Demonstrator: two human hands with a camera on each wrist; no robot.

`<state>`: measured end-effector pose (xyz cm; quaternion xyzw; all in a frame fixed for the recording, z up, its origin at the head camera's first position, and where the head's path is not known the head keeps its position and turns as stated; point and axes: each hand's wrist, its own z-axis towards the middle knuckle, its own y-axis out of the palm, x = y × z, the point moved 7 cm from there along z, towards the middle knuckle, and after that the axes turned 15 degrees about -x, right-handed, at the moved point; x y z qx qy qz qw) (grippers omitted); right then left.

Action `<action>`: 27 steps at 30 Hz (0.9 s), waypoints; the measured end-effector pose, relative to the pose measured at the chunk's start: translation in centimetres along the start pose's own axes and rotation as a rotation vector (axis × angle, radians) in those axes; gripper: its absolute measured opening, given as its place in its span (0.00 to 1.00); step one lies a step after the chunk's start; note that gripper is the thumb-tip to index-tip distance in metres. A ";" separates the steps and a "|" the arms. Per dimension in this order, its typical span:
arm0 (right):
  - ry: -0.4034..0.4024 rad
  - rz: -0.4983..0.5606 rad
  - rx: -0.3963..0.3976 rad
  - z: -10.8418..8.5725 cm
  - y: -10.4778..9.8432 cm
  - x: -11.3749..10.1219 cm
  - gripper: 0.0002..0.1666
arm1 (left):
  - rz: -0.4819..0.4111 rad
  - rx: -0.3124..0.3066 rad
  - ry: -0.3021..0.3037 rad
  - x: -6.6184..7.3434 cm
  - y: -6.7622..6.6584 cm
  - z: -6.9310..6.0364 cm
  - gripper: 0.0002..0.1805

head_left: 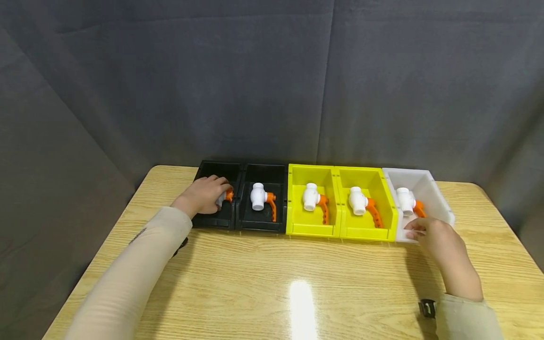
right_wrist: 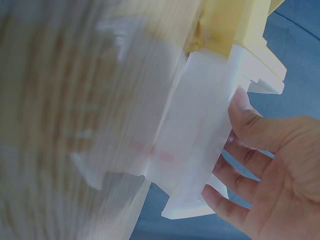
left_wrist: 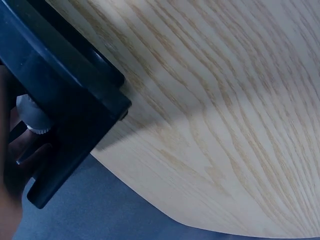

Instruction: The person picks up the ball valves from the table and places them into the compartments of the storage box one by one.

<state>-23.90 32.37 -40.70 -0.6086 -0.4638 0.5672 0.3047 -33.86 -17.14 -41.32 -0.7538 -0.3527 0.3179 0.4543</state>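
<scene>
My left hand (head_left: 207,194) reaches into the leftmost black bin, its fingers curled over a white ball valve (head_left: 220,200) with an orange handle. That valve is partly hidden; in the left wrist view a ribbed white end (left_wrist: 35,116) of it shows beside the fingers. At the far right, my right hand (head_left: 442,238) is over the front edge of the white bin (head_left: 442,208), fingers loosely bent and holding nothing. Inside that bin a ball valve (head_left: 405,200) lies just beyond the fingertips. In the right wrist view the right hand (right_wrist: 272,170) is beside the bin's front wall.
Between the hands, a second black bin (head_left: 263,226) and two yellow bins (head_left: 312,229) (head_left: 365,233) stand joined in the row, each with one white ball valve with an orange handle. The wooden table (head_left: 238,283) extends in front; a grey curtain (head_left: 255,85) hangs behind.
</scene>
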 end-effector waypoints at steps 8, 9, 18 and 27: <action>0.005 -0.005 0.001 -0.1 -0.1 0.1 0.05 | -0.058 0.015 0.001 0.1 0.3 0.2 0.30; 0.004 -0.006 0.004 -0.1 -0.1 0.1 0.05 | -0.071 0.010 -0.005 0.1 0.3 0.3 0.30; 0.008 -0.002 0.004 -0.1 0.0 0.1 0.05 | -0.192 -0.014 -0.033 0.2 0.4 -0.1 0.31; -0.003 -0.007 0.019 -0.2 0.0 0.0 0.04 | -0.217 0.019 -0.044 0.8 0.2 -0.3 0.31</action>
